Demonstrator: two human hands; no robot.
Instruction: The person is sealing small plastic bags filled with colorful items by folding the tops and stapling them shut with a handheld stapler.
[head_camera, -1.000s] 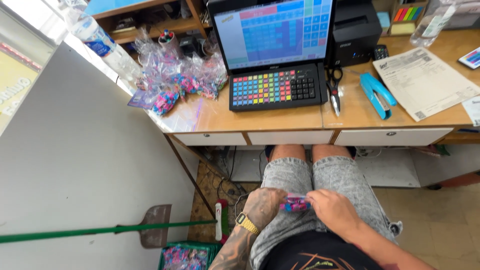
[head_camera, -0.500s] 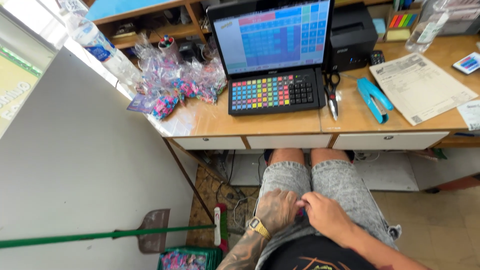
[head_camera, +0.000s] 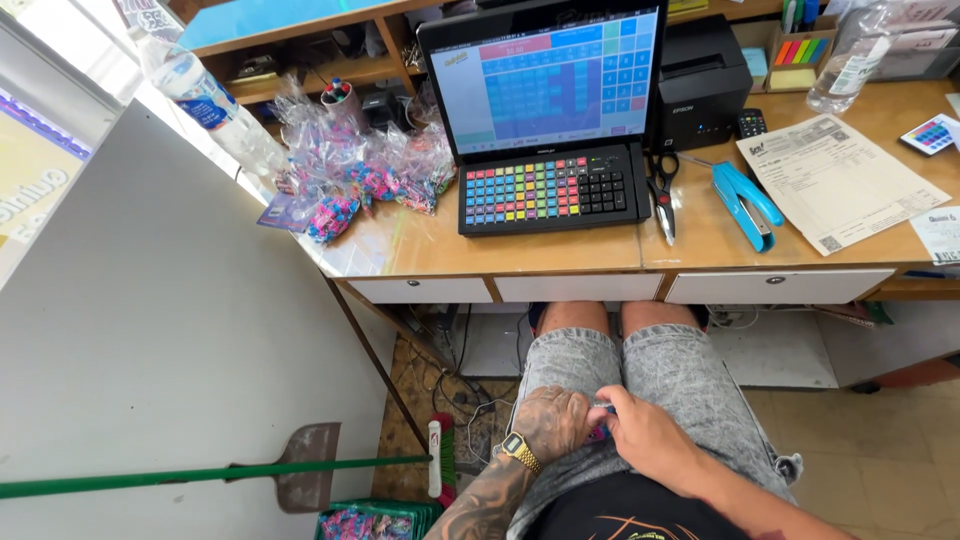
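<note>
The person sits at the desk (head_camera: 520, 262). Both hands meet on the lap: the left hand (head_camera: 553, 422) and right hand (head_camera: 645, 435) pinch a small pink and blue candy (head_camera: 601, 432), maybe a wrapper. Filled bags (head_camera: 365, 175) sit on the desk; more candy waits in the basket (head_camera: 372, 520).

Wooden desk (head_camera: 560, 255) (three drawers), grey wall (head_camera: 150, 330)

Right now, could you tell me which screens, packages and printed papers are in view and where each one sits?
Rectangular touchscreen, blue grid with red bar: desk centre.
Clear cellophane candy packets, pink and blue: desk left.
White printed paper sheet: desk right.
Clear plastic bottle, blue label: far left.
</note>
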